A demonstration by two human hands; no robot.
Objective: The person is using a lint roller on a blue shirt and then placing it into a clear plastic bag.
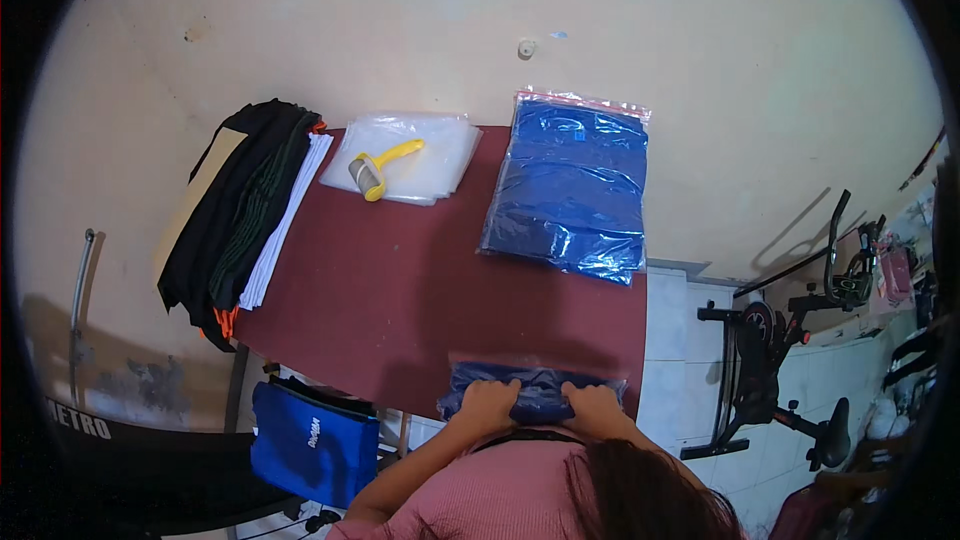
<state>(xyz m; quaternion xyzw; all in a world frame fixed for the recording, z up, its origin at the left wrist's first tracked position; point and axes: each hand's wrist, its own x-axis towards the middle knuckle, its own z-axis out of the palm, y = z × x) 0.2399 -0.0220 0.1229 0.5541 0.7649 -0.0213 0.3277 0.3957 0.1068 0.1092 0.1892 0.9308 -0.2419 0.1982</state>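
Note:
At the near edge of the dark red table (360, 277) lies a folded dark blue garment in a clear plastic bag (538, 382). My left hand (489, 403) grips its left part and my right hand (598, 406) its right part, thumbs on top and the other fingers out of sight. Farther off on the right lies a stack of blue garments in clear bags (570, 180), their reddish seal strips toward the wall. A yellow-handled tape dispenser (382, 169) with a grey roll rests on a pile of clear plastic bags (442, 157).
Folded black, green and orange cloth (240, 217) is heaped along the table's left side, with white folded cloth (289, 217) beside it. A blue folded item (315, 442) sits below the table's left edge. An exercise bike (772, 360) stands on the tiled floor at right.

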